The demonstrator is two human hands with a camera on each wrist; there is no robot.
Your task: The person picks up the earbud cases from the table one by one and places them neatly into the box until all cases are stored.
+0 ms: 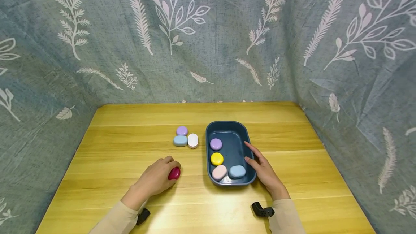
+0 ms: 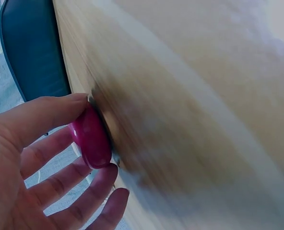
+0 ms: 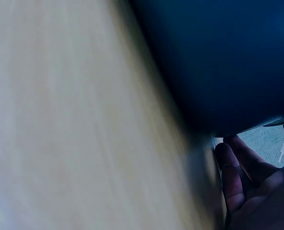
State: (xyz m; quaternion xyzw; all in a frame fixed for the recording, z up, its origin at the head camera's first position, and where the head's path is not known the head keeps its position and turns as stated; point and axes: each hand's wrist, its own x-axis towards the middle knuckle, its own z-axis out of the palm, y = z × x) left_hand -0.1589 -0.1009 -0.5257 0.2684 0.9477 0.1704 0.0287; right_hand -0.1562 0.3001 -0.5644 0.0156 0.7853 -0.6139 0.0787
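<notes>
Over the tabletop (image 1: pixel 123 136), I see the left hand (image 1: pixel 156 177) grasping a red piece (image 1: pixel 174 173), the right hand (image 1: pixel 268 174), fingers (image 1: pixel 256 151) seemingly relaxed, touching the blue tray (image 1: pixel 232 147).

Blue-grey, leaf-printed curtain (image 1: pixel 224 39) behind and beside wood-grain table (image 1: pixel 136 129).

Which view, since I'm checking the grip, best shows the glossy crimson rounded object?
The left wrist view: there the crimson object looks largest, its contact with the left hand plainly seen. The head view shows it small, partly covered by that hand; the right wrist view doesn't show it.
</notes>
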